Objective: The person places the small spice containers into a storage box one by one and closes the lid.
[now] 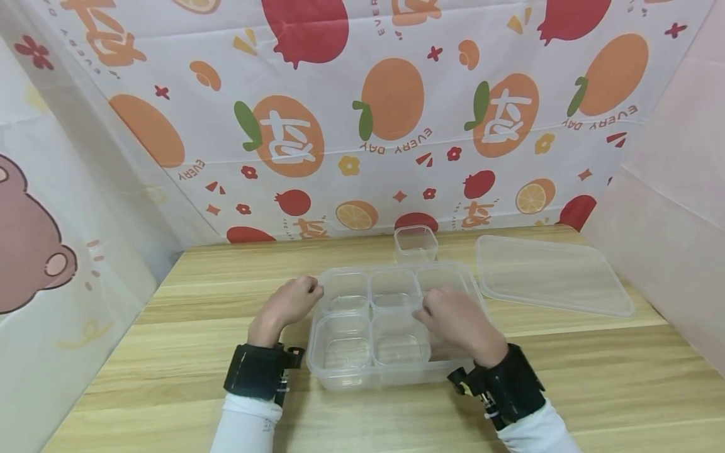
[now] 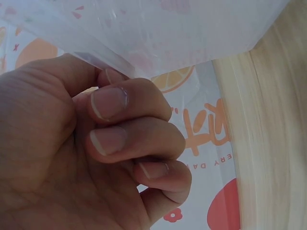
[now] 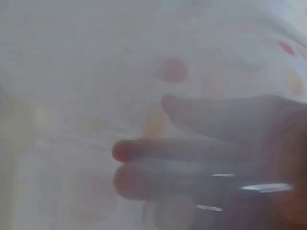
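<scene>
A clear plastic box lies on the wooden table, with several small clear square cups in two rows inside. My left hand pinches the box's left rim; in the left wrist view the fingers are curled at the translucent edge. Over the box's right part is my right hand, its fingertips right at the rear right corner of the front middle cup. Through hazy plastic in the right wrist view, the fingers look straight, with the thumb apart from them. The front right compartment is partly hidden under that hand.
One more small clear cup stands behind the box, near the table's back edge. A flat translucent lid lies to the right. A fruit-patterned cloth hangs behind the table, and pale cloths hang at both sides.
</scene>
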`<state>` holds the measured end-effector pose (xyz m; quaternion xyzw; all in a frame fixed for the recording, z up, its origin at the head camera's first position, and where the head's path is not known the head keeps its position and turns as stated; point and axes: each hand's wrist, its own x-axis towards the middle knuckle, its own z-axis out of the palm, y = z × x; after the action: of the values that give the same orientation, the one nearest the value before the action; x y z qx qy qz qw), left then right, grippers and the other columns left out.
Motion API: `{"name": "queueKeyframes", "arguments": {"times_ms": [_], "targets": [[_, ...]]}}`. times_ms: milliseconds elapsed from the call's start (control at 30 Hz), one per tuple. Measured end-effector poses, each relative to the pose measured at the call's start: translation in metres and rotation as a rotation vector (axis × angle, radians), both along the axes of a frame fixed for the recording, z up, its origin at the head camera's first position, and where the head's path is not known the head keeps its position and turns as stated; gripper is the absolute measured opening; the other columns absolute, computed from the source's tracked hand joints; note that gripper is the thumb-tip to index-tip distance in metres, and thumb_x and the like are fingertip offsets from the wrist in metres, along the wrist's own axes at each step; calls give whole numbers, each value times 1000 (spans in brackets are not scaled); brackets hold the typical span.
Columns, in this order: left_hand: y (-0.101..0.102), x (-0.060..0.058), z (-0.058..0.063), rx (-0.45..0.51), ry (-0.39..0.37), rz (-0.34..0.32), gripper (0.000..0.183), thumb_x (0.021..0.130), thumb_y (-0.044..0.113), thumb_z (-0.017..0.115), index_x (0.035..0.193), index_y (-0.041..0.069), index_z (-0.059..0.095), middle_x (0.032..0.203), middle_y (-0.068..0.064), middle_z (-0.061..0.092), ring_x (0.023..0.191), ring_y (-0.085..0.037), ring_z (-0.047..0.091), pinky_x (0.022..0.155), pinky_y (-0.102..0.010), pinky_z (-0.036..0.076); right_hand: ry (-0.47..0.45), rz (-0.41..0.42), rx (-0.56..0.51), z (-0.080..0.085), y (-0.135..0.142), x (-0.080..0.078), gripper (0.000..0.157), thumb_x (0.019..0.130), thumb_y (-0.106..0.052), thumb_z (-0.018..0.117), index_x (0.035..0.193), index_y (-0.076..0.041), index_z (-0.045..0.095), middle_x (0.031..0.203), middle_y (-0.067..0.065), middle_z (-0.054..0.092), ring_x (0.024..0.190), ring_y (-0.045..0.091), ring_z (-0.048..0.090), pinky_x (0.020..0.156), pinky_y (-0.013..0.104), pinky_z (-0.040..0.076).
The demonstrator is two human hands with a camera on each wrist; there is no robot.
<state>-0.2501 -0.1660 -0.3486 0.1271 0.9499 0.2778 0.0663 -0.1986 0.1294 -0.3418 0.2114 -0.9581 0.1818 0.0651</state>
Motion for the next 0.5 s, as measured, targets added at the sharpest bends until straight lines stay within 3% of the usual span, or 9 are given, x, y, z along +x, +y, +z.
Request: {"name": "queueKeyframes", "arguments": {"times_ms": [167,367,500], "targets": [[0,0,0,3,1,-6,34,102,12,42,68,11,40,65,0,32,57,-15,30,57,-32,30,44,-40,-44,17,14,1,24,94,-18,73,73,-7,71,58,-6,45,54,11,41,52,27,33],[-1,-1,0,2,-13,-3,34,102,12,42,68,12,39,64,0,32,56,-15,29,57,-31,30,91,-34,-22,27,26,-3,18,93,-15,74,79,-3,75,60,-3,54,55,12,45,53,28,37],[-2,0,0,2,-6,-8,34,102,12,42,68,12,39,64,1,32,56,-15,29,57,-31,30,115,-48,-16,35,34,-10,18,92,-14,74,77,-3,74,58,-3,53,53,13,44,52,29,36]]}}
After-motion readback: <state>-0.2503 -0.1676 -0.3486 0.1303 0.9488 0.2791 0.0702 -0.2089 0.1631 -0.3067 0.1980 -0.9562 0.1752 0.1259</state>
